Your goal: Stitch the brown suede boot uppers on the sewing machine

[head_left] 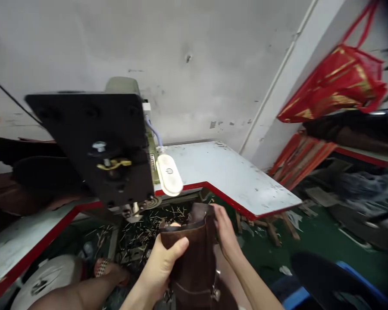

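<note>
A dark brown leather boot [192, 267] is held upright at the bottom centre, its open top facing up and away, with a metal buckle low on its right side. My left hand [164, 262] grips the top edge on the left, the thumb lying on the leather and fingertips showing inside the opening. On the right side of the shaft, my right hand [224, 230] presses against the leather, its fingers partly hidden behind it. The black head of a machine [97, 142] stands to the upper left of the boot, beside a lit oval lamp [170, 174].
A white tabletop with red edging [226, 172] reaches right behind the boot. Dark pieces [42, 172] lie at left. A red bag [339, 86] hangs at upper right. A white round-topped object [50, 282] is at lower left, and scraps litter the floor.
</note>
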`<act>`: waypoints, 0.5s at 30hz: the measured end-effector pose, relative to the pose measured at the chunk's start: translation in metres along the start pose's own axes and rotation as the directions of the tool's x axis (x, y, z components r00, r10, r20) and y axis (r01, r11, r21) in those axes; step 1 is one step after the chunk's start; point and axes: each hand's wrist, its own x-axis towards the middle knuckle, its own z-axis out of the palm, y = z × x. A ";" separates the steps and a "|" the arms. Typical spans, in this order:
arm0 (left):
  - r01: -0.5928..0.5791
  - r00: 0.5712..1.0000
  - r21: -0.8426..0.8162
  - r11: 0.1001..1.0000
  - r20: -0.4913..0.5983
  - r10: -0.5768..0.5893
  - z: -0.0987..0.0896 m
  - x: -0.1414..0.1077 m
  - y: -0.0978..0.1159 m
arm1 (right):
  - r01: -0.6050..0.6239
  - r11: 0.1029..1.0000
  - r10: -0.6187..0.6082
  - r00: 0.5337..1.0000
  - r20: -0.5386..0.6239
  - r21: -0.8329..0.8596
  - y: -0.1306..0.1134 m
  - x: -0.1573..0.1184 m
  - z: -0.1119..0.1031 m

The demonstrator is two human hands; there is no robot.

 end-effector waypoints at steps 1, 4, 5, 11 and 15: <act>-0.024 0.998 0.032 0.999 -0.053 0.025 0.002 -0.006 0.006 | 0.049 0.998 -0.047 0.997 0.054 -0.033 -0.007 0.001 0.006; -0.074 0.977 0.211 0.975 -0.179 0.113 0.003 -0.016 0.018 | 0.272 0.941 -0.133 0.845 0.517 -0.202 -0.035 -0.003 0.025; -0.064 0.962 0.278 0.958 -0.237 0.134 0.000 -0.019 0.018 | 0.334 0.908 -0.093 0.749 0.656 -0.253 -0.045 -0.005 0.033; 0.009 0.878 0.501 0.865 -0.419 0.233 -0.025 -0.037 0.016 | 0.358 0.886 0.044 0.567 0.823 -0.294 -0.071 -0.001 0.067; -0.070 0.879 0.492 0.868 -0.381 0.287 -0.026 -0.046 0.034 | 0.334 0.906 0.069 0.488 0.870 -0.259 -0.067 0.007 0.076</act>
